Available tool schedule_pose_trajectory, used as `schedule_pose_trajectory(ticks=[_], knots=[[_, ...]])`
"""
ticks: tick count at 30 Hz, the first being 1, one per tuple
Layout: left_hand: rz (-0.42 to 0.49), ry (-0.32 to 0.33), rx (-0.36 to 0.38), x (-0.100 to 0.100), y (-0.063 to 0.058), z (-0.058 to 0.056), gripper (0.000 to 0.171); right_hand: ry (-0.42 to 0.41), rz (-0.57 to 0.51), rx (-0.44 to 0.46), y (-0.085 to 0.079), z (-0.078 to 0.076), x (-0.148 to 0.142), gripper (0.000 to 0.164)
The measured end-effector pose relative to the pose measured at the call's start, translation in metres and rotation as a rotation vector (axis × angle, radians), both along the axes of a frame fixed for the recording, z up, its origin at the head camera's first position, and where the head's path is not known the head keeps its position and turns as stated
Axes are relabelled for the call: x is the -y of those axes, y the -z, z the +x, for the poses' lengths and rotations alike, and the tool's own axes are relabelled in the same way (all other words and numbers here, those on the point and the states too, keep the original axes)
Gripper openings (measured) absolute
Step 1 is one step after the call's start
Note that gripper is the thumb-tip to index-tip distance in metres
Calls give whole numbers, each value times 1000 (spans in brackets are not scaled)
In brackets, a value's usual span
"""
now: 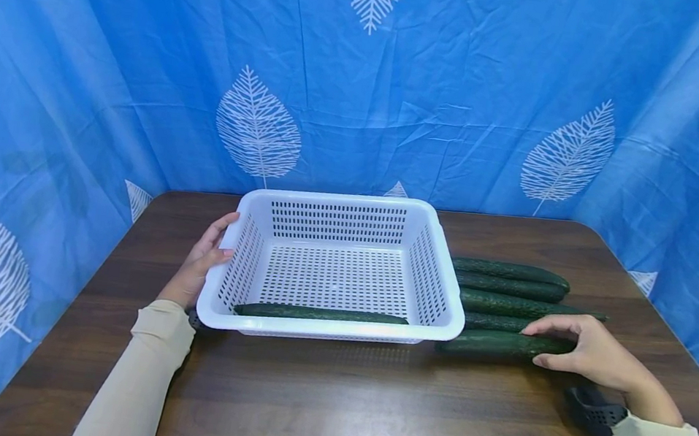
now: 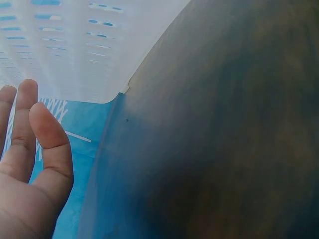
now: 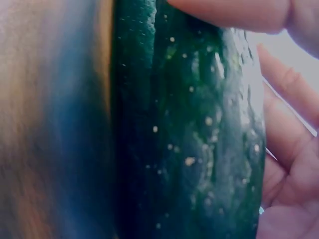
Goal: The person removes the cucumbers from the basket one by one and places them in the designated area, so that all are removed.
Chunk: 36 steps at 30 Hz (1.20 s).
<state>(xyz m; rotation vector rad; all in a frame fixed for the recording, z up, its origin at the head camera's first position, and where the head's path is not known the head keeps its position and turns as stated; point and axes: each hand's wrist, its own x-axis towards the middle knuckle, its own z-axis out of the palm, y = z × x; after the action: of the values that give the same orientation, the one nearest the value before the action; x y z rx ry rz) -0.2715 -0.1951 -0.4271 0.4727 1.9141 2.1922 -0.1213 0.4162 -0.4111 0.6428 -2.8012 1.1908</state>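
Observation:
A white plastic basket (image 1: pixel 330 327) with slotted walls stands on the table, and one cucumber (image 1: pixel 320 315) lies along its near inner side. At the basket's left rim, my left hand (image 1: pixel 201 261) rests its fingertips; in the left wrist view its fingers (image 2: pixel 50 137) are fairly straight beside the slotted wall. To the right of the basket, my right hand (image 1: pixel 590 353) holds the nearest cucumber (image 1: pixel 485 342) of a row between thumb and fingers. Close up in the right wrist view, that dark green, bumpy cucumber (image 3: pixel 194 134) has the fingers along one side.
Several more cucumbers (image 1: pixel 510 304) lie side by side behind the held one, their left ends hidden by the basket. The dark wooden table (image 1: pixel 364 411) reaches back to a blue curtain (image 1: pixel 414 131) with white leaf prints, which also hangs at both sides.

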Motion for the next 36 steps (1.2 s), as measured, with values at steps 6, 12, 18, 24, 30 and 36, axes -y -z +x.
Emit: schedule_pose_trajectory(ticks=[6, 12, 18, 24, 30, 36], knots=[[-7, -9, 5, -1, 0, 1, 64, 40, 32, 1, 4, -2, 6, 35], [-7, -11, 12, -1, -1, 2, 64, 83, 55, 10, 4, -2, 13, 33], [0, -10, 15, -2, -1, 2, 64, 128, 125, -16, 4, 0, 19, 33], [3, -13, 22, -2, -2, 3, 65, 173, 165, -22, 4, 1, 25, 34], [-5, -13, 25, -2, -3, 4, 65, 185, 211, -160, 8, -2, 30, 37], [7, -12, 31, -3, -4, 4, 65, 190, 282, -283, 12, -6, 29, 41]])
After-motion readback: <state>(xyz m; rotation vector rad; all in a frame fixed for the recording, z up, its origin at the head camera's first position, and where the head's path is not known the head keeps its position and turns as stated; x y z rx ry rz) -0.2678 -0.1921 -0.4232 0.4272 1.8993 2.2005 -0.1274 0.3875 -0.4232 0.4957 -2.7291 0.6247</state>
